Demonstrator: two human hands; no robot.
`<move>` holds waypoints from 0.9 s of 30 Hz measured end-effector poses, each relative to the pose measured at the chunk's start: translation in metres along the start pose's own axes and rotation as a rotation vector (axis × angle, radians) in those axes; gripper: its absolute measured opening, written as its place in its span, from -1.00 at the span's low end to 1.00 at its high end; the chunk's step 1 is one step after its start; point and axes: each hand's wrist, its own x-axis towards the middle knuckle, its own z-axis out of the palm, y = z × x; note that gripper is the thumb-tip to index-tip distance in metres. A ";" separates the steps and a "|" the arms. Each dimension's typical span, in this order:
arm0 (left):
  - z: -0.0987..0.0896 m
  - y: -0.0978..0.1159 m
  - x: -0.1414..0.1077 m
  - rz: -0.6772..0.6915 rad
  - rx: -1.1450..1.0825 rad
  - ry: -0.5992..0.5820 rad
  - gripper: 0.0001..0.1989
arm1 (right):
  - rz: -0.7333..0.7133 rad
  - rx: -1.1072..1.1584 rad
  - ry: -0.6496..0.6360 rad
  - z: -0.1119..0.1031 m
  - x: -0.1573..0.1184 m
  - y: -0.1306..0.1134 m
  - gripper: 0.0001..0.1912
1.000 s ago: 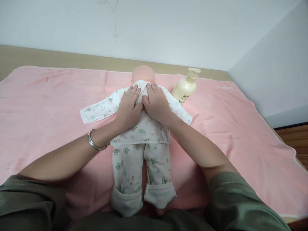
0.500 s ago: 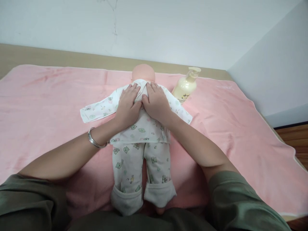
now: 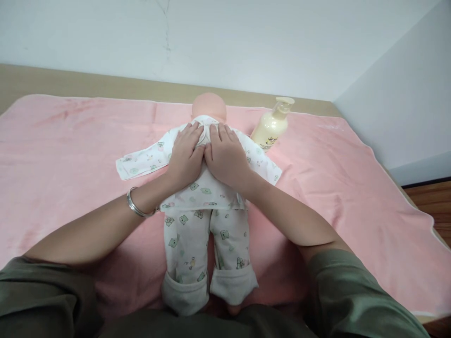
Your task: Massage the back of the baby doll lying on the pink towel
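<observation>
1. Head view: the doll (image 3: pixel 206 199) lies on a pink cloth (image 3: pixel 352 202), its head toward the wall (image 3: pixel 253 42).
2. Left hand (image 3: pixel 186 154) and right hand (image 3: pixel 227 156) lie flat on its upper body, fingers extended, thumbs meeting or nearly so.
3. A bottle (image 3: pixel 270 130) sits beside one sleeve (image 3: pixel 265 164).

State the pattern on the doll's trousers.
The trousers are white with scattered greenish animal prints, shown in the head view.

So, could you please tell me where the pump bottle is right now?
In the head view, the pump bottle is on the pink cloth, to the right of the doll's head, just beyond the shirt sleeve on that side.
</observation>
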 end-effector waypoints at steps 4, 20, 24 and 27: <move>-0.002 -0.003 0.007 -0.021 0.001 0.004 -0.44 | -0.016 -0.018 -0.011 -0.001 -0.009 -0.008 -0.37; 0.000 0.021 -0.024 0.086 0.178 -0.013 -0.42 | 0.093 0.172 -0.085 -0.002 0.021 0.017 -0.34; 0.001 0.024 -0.026 0.074 0.156 -0.042 -0.41 | 0.085 0.176 -0.061 0.000 0.026 0.022 -0.35; 0.001 0.004 -0.007 0.028 0.071 0.009 -0.46 | 0.067 0.102 -0.049 -0.002 0.010 0.009 -0.35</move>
